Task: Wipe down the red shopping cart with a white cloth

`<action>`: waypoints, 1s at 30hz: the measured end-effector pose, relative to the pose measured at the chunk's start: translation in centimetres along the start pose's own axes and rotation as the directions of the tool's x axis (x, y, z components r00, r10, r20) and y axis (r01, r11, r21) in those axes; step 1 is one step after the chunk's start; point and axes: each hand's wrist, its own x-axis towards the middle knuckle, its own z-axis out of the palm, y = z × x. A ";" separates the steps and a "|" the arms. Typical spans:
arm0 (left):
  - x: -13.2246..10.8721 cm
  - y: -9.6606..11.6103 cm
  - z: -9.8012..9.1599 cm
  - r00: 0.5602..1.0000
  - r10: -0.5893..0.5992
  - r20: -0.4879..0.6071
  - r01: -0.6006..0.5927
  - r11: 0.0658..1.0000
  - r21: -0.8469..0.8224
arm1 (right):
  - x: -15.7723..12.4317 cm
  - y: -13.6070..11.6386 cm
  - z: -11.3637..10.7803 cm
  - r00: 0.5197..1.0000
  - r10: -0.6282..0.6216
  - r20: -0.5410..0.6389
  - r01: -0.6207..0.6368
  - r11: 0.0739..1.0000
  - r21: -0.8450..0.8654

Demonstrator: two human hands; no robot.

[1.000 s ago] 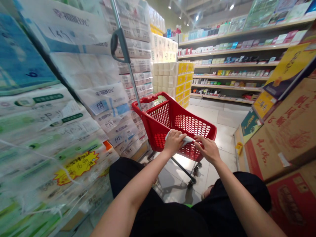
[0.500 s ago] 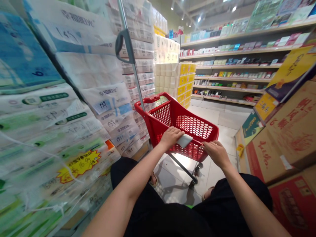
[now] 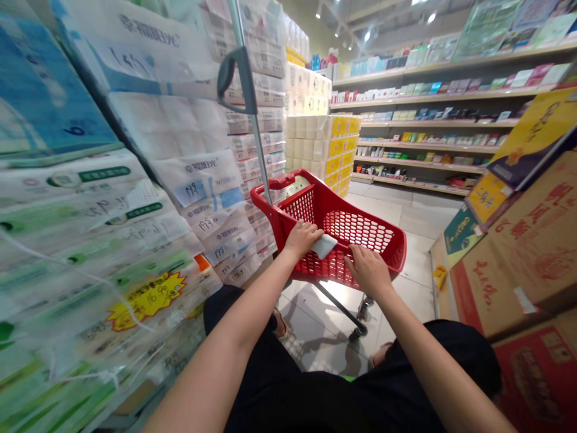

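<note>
A red wheeled shopping basket (image 3: pixel 397 251) with perforated walls stands in front of my legs. My left hand (image 3: pixel 301 239) is closed over its near rim, with a folded white cloth (image 3: pixel 324 245) under the fingers and sticking out to the right. Farther right on the same rim, my right hand (image 3: pixel 370 269) has its fingers curled over the edge, close to the cloth. From the basket's left end rises a metal pull rod (image 3: pixel 260 144) with a grey loop grip (image 3: pixel 246 78), which neither hand touches. The fingertips inside the basket are partly hidden.
Tall stacks of wrapped tissue packs (image 3: pixel 198 174) line my left side. Cardboard cartons (image 3: pixel 518 258) rise close on the right. Yellow-and-white packs (image 3: pixel 340 150) stand behind the basket, and stocked shelves (image 3: pixel 419 96) span the back. Pale floor tiles (image 3: pixel 412 225) show beyond the basket.
My right hand has slid left along the rim, nearer the cloth. My left hand and the cloth have also shifted left along it. The basket appears slightly farther right in view.
</note>
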 end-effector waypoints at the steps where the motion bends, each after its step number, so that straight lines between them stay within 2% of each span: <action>1: 0.1 0.4 -0.1 1.000 0.005 0.001 -0.005 1.000 0.001 | 0.5 -0.9 0.5 0.999 0.038 -0.011 -0.038 0.999 -0.010; 4: 0.2 1.9 -0.4 1.000 0.009 0.005 -0.009 1.000 0.001 | 1.2 -1.3 1.6 0.991 0.126 -0.047 -0.127 0.991 -0.030; 7: 0.3 2.9 -0.5 1.000 0.017 0.008 -0.017 1.000 -0.016 | 1.2 0.6 1.8 0.998 0.056 -0.042 -0.057 0.998 -0.001; 9: 0.3 2.7 -0.6 0.999 0.034 0.017 -0.034 0.999 -0.029 | 1.1 1.9 1.8 0.999 0.012 -0.030 -0.011 1.000 0.028; 13: 0.2 0.0 -1.4 0.997 0.069 0.032 -0.069 0.998 -0.014 | 1.4 2.8 1.8 0.999 0.023 -0.023 -0.022 0.999 0.030; 18: -0.3 -4.7 -4.1 0.996 0.083 0.031 -0.084 0.996 0.028 | 1.7 3.7 2.2 1.000 0.005 -0.004 -0.005 0.999 0.049; 21: -0.7 -6.0 -5.1 0.996 0.071 0.052 -0.075 0.995 0.065 | 1.7 4.7 2.3 1.000 0.004 0.024 -0.006 0.998 0.059; 25: -1.3 -5.4 -4.8 1.000 -0.002 -0.019 0.003 0.998 0.066 | 1.6 5.3 2.2 0.999 0.015 0.036 -0.016 0.999 0.049; 28: -1.3 -3.7 -4.1 0.996 -0.042 -0.077 0.046 0.998 0.048 | 1.6 5.3 2.0 0.999 0.038 0.038 -0.039 0.999 0.026; 30: -1.0 -2.2 -3.7 0.995 -0.027 -0.092 0.032 0.998 0.053 | 1.6 5.3 1.8 0.997 0.059 0.050 -0.059 0.998 0.007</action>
